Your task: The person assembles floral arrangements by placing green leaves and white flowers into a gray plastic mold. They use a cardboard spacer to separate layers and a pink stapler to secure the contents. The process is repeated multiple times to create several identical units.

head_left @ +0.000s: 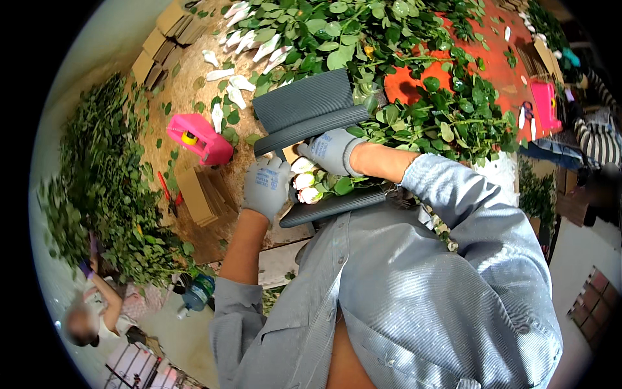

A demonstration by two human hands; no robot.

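My left hand [267,187], in a grey work glove, rests against the white rose heads [304,180] lying in a dark grey curved trough [304,107]. My right hand [332,150], gloved the same way, presses on the same bunch from the far side, its fingers curled over the blooms. The rose stems and green leaves [427,120] run off to the right across the trough. The near edge of the trough [330,206] sits just below the flower heads.
A pink tape dispenser [197,137] and stacked brown cardboard sleeves [202,194] lie left of my hands. Loose roses and leaves [311,29] cover the bench beyond. A second pink dispenser [544,104] sits far right. Another person [97,311] works at lower left beside heaped foliage [97,181].
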